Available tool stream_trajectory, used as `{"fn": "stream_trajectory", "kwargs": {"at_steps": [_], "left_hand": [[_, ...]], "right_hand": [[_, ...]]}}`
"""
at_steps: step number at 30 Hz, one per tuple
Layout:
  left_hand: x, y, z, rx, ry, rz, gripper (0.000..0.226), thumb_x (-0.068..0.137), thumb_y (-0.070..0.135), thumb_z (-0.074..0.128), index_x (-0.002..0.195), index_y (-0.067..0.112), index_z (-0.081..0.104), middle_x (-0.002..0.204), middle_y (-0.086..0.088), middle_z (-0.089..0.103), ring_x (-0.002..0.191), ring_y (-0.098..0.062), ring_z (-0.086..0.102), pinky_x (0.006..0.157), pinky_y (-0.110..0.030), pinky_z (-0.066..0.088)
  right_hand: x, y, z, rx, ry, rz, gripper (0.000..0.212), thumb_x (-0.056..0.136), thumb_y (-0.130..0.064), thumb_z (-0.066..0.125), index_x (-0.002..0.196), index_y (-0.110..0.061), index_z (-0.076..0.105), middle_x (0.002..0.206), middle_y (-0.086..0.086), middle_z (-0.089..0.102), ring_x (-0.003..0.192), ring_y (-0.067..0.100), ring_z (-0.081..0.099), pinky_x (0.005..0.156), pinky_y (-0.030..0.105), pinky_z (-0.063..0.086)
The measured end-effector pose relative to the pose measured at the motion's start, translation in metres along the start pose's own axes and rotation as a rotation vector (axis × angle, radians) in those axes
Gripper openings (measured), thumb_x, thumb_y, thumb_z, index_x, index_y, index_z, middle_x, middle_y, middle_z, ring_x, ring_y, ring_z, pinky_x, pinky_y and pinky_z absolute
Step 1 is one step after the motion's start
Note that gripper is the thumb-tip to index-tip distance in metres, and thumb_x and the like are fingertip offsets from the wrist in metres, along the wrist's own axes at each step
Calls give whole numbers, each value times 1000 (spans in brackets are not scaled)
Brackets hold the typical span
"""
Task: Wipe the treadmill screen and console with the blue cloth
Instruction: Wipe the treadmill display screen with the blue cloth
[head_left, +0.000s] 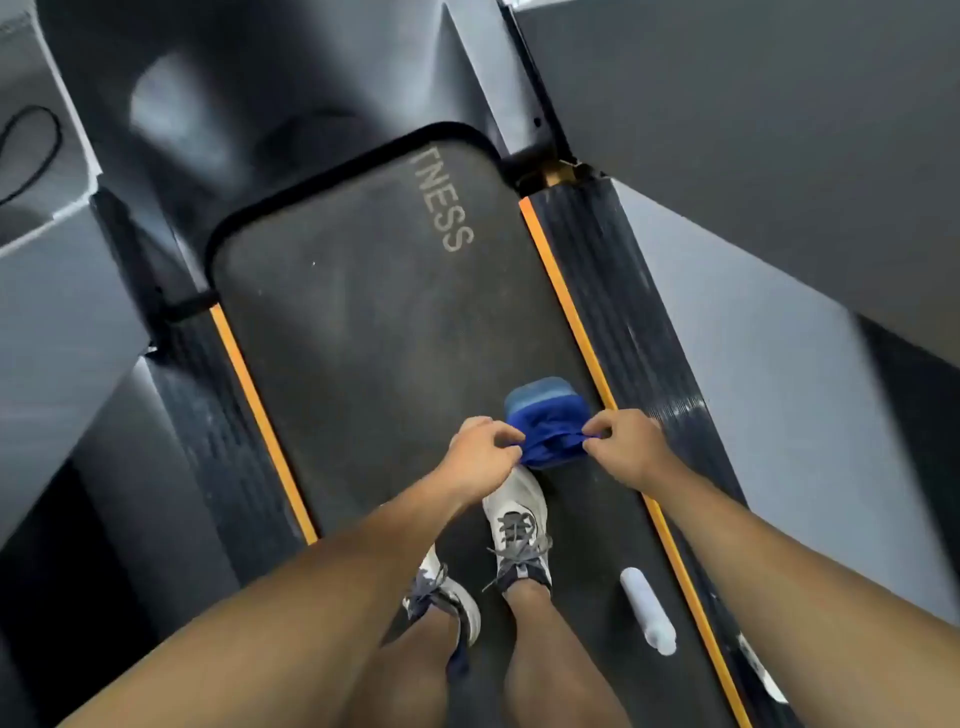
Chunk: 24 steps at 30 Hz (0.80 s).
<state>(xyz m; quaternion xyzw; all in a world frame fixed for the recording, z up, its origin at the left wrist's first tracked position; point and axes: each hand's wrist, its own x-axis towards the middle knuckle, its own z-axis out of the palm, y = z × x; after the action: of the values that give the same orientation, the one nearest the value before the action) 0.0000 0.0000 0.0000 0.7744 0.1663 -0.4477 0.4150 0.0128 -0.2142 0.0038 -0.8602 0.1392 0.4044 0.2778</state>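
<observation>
Looking down, we see the left hand (480, 457) and right hand (626, 449) each pinching an end of the bunched blue fabric cloth (550, 439), each grip clamped on it, above the dark rubber treadmill belt (363, 322). A white plastic bottle (648, 610) lies on the belt beside the grey-and-white laced sneakers (517, 525).

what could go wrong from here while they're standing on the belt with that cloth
1. A white bottle lies on the treadmill belt beside the shoes; a step back might land on it.
2. Both the left hand and the right hand pinch the blue cloth, so neither is free to catch a stumble.
3. The bunched cloth might wipe unevenly.
</observation>
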Motion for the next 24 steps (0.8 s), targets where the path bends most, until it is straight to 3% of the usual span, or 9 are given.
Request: {"fn": "stream_trajectory", "kwargs": {"at_steps": [2,4,6,9,13,18,21,24], "left_hand": [[19,-3,9,58,-22,-54,30,94,24,61,122,32,69,159,-6,34,149,-24,30,123,-38,25],[33,-5,15,103,-82,-112,41,97,24,59,138,27,61,166,-6,22,154,-28,15,123,-36,17],[44,-8,25,126,-125,-136,46,97,28,60,142,22,57,161,-3,34,151,-32,22,123,-38,22],[46,-9,30,107,-115,-169,49,94,26,64,142,17,58,142,-2,57,139,-29,41,118,-40,34],[18,3,20,69,-57,-159,52,95,23,65,145,15,53,144,-4,55,139,-22,42,117,-38,35],[-58,33,-14,66,28,-84,47,93,17,63,139,12,58,145,-1,51,133,-21,49,114,-37,39],[-124,62,-43,23,56,-70,40,90,17,62,130,18,64,138,-1,57,124,-20,56,110,-37,44],[-206,99,-77,7,73,-19,40,91,13,63,132,9,64,134,-7,62,121,-24,59,107,-36,45]], "right_hand": [[17,10,11,-78,-22,21,27,93,-23,64,119,-20,71,129,1,65,128,24,49,110,35,27],[30,19,20,-76,-67,33,37,94,-27,63,130,-21,65,145,3,52,139,27,37,112,33,23],[38,27,26,-78,-67,13,41,95,-24,62,135,-16,62,148,2,47,139,26,35,111,29,24],[36,28,27,-72,-36,-37,40,93,-20,62,133,-13,64,137,1,56,127,26,45,105,29,34],[6,13,12,43,46,-43,31,88,-17,74,119,-13,73,123,2,68,118,23,58,103,37,47],[-62,-36,-28,258,130,43,12,81,-26,83,83,-16,76,85,-6,73,82,12,68,75,29,54],[-118,-77,-64,348,153,64,16,81,-24,83,81,-12,73,80,-4,72,79,10,67,69,24,50],[-181,-122,-104,409,169,26,16,82,-18,82,83,-8,70,80,0,70,74,11,64,62,19,46]]}}
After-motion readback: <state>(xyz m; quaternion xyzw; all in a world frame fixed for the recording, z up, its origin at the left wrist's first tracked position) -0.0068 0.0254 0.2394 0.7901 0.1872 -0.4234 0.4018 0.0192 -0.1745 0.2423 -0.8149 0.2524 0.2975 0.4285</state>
